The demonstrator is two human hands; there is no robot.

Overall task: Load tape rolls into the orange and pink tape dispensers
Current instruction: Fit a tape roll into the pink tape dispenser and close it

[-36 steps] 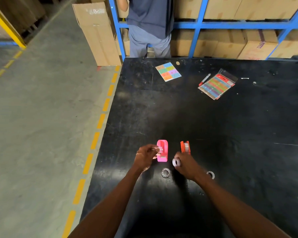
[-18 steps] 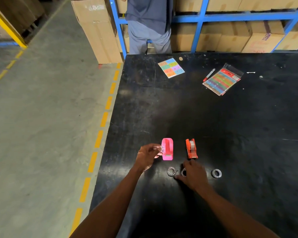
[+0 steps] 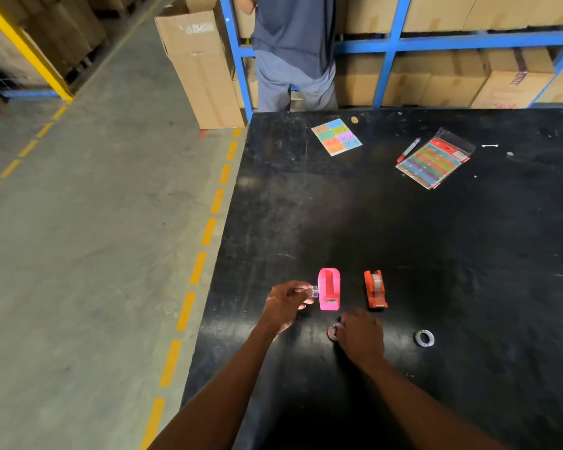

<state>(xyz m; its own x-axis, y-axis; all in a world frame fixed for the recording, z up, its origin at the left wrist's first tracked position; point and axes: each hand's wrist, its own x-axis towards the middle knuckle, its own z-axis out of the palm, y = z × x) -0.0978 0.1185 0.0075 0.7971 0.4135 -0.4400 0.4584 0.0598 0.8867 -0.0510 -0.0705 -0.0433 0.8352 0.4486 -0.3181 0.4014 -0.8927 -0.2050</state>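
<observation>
On the black table (image 3: 436, 254) the pink tape dispenser (image 3: 329, 289) stands with its well empty. To its right is the orange tape dispenser (image 3: 375, 289), a clear tape roll seated in it. My left hand (image 3: 286, 302) pinches a small clear spool piece (image 3: 314, 291) just left of the pink dispenser. My right hand (image 3: 359, 336) is blurred, palm down on the table below the dispensers. Its fingertips are at a grey tape roll (image 3: 333, 331) that is partly hidden. A second tape roll (image 3: 424, 338) lies flat to the right, apart from both hands.
Far on the table lie a coloured sticker sheet (image 3: 336, 137), a red pen (image 3: 408, 150) and a packet of coloured strips (image 3: 434, 159). A person (image 3: 294, 50) stands at the far edge before blue shelving with cardboard boxes. The table's left edge borders the floor with a dashed yellow line.
My right hand came down from beside the orange dispenser to the tape rolls on the table, then slid left. The left hand has kept the clear piece beside the pink dispenser.
</observation>
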